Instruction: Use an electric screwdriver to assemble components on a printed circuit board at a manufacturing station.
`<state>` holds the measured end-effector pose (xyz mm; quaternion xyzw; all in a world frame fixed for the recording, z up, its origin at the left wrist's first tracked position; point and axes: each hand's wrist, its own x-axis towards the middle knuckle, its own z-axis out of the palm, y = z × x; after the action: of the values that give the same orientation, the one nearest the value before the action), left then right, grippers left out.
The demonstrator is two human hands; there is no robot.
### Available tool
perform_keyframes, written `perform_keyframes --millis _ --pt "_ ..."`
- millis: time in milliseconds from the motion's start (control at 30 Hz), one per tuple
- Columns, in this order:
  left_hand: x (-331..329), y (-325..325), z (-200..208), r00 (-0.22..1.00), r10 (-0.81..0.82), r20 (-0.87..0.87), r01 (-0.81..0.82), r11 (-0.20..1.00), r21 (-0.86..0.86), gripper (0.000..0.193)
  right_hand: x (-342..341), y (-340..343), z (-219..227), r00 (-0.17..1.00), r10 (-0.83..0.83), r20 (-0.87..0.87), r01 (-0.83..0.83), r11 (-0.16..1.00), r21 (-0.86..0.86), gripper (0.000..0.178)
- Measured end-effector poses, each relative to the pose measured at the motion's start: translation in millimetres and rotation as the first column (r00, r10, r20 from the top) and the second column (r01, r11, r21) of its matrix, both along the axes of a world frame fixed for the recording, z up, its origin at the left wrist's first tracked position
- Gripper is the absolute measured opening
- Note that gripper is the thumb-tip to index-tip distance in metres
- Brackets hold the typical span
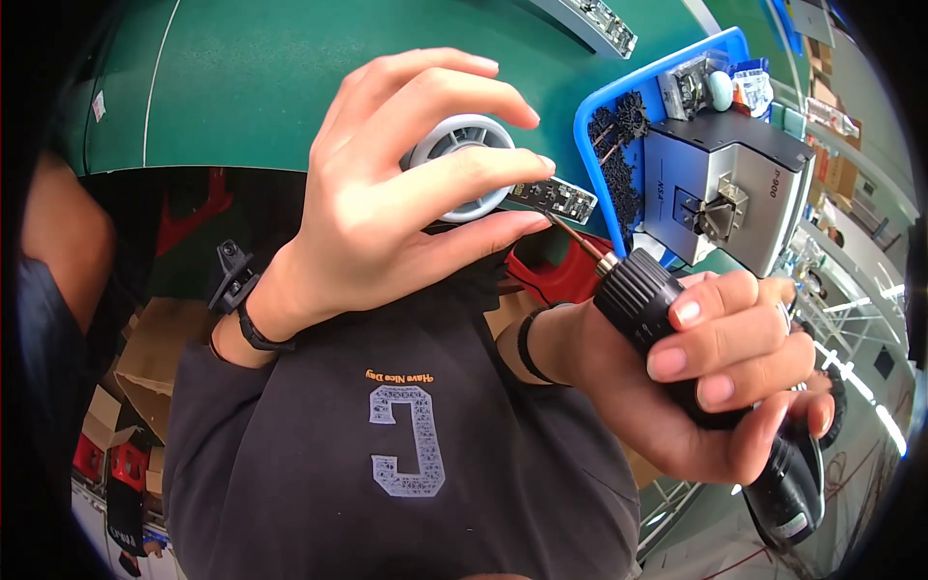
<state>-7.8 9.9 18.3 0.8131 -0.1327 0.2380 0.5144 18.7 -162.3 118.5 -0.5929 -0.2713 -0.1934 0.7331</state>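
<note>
My right hand [696, 377] is wrapped round a black electric screwdriver [640, 295], whose long bit points up and left. The bit's tip is beside the thumb of my left hand [387, 193]. That hand is open, its fingers curved and apart, with thumb and index finger on either side of the tip. Any screw there is too small to make out. Behind my left fingers is a grey round housing [469, 129] with spokes, partly hidden. A narrow part with a dark circuit board [561, 200] sticks out to the right of it, under the bit's tip.
A blue bin [592, 130] at the right holds many black screws [619, 145], a silver-black screw feeder [710, 184] and small bags. Another board in a grey casing [604, 34] lies at the far side of the green table [242, 87]. Someone's arm [68, 232] is at the left.
</note>
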Motion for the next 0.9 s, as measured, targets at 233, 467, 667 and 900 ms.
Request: perform_keyframes --millis 233,467,667,900 --pt "-3.4 -0.6 4.5 0.999 -0.010 0.040 0.004 0.987 0.159 0.033 -3.1 0.8 -1.1 0.999 -0.006 -0.032 0.004 0.999 -0.038 0.036" --pt "-7.4 -3.5 2.8 0.997 0.002 0.073 -0.015 0.984 0.175 0.028 -3.2 -5.5 1.1 0.997 0.057 -0.049 -0.060 0.996 -0.062 0.037" --pt "-8.3 0.4 0.2 0.991 -0.012 0.130 -0.018 0.974 0.225 0.037 -3.7 -3.3 -0.1 0.996 0.048 -0.073 -0.052 0.997 -0.057 0.038" --pt "2.5 -13.7 -11.8 0.998 0.046 -0.032 -0.046 0.999 0.015 0.062 19.0 -10.3 -16.7 0.995 0.103 -0.010 -0.103 0.987 -0.126 0.042"
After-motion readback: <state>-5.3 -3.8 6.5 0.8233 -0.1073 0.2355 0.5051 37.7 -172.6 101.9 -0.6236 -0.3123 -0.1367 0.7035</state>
